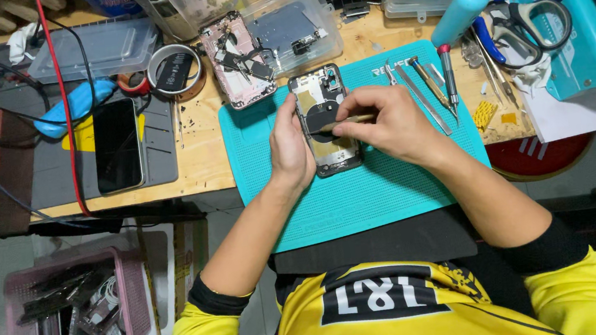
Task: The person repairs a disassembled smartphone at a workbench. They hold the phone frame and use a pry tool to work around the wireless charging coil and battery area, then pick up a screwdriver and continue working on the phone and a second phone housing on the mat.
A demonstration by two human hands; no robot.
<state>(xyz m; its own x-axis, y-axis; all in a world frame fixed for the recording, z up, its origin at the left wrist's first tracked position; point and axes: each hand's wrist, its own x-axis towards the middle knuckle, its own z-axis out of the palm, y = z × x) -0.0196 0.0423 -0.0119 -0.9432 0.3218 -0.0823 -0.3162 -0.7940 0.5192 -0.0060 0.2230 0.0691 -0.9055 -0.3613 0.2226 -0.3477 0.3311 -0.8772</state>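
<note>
Opened phone (324,121): on teal mat (360,190), back off, insides bare, some parts already out, others left inside. Left hand (289,146) clamped on its left edge. Right hand (390,121) pinched shut on thin tool (348,119), tip inside. Second opened phone (237,60) beside; screwdrivers (432,85) near.

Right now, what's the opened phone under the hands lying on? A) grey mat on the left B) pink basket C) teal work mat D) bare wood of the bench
C: the opened phone lies on the teal work mat, with the left hand steadying its edge and the right hand holding a thin tool over it.
</note>
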